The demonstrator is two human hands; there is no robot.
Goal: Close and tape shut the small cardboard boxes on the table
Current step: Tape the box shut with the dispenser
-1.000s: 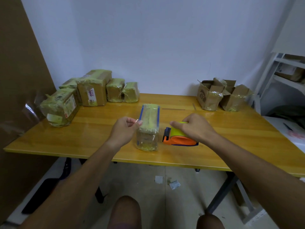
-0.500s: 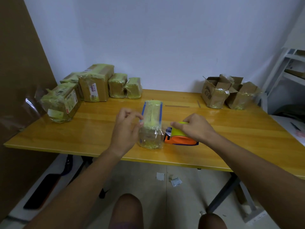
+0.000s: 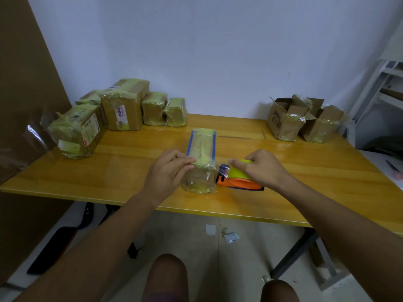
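Box in work (image 3: 201, 159): small cardboard box, near-centre of the table (image 3: 109, 171), standing between my two hands. Its long axis runs near-to-far, away from me; blue strips line both long top edges, and clear tape already covers the top and wrinkles down the near end face.

Left hand (image 3: 166, 173): at the box's left near corner, fingers (image 3: 185, 160) curled, thumb and forefinger pressing the tape edge at the top rim. Whether they pinch a loose tape end or only smooth it down, I cannot tell.

Right hand (image 3: 265, 168): wrapped over the tape dispenser (image 3: 237, 178), orange body with a yellow-green roll, lying on the table just right of the box. Its cutter end faces the box's near right corner, almost touching.

Key relation: the dispenser is immediately right of the box and crosswise to its long axis. Judgement: any further strip along the top means swinging the dispenser in line with that near-far axis while the left hand steadies the box.

Other stock: wrapped boxes (image 3: 122, 107) far left; open boxes (image 3: 285, 118) far right, apparently not yet sealed, closer to my right hand.

Risk, as I judge it: slack tape folding on itself at the near face.
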